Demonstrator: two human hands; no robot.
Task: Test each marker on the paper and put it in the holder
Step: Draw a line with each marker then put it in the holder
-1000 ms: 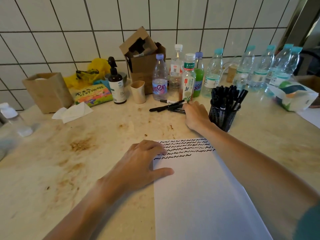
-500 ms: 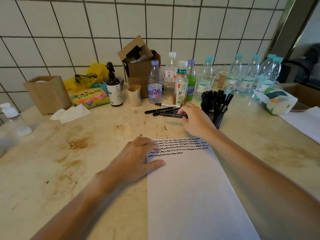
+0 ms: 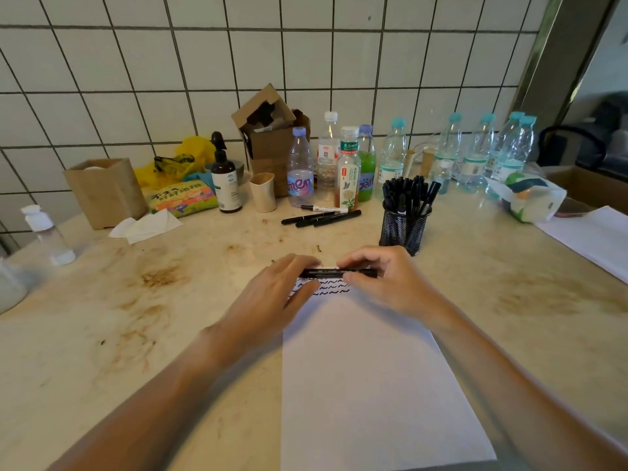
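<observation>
A black marker (image 3: pixel 334 272) lies level above the top of the white paper (image 3: pixel 367 379), held at both ends. My left hand (image 3: pixel 272 297) pinches its left end and my right hand (image 3: pixel 387 283) grips its right end. Several black wavy test lines (image 3: pixel 331 287) run across the paper's top, partly hidden by my fingers. The black mesh holder (image 3: pixel 402 229) stands just beyond my right hand, packed with several black markers. Three loose black markers (image 3: pixel 321 218) and a white-bodied one (image 3: pixel 323 208) lie farther back on the counter.
Water and drink bottles (image 3: pixel 394 158) line the tiled wall behind the holder. A paper cup (image 3: pixel 262 192), pump bottle (image 3: pixel 226 181), cardboard box (image 3: pixel 272 137), brown bag (image 3: pixel 105 192) and tissue (image 3: pixel 146 226) stand at the back left. More paper (image 3: pixel 591 239) lies at right.
My right hand picked a marker from the loose pile and brought it back over the paper. My left hand lifted off the paper and took the marker's other end.
</observation>
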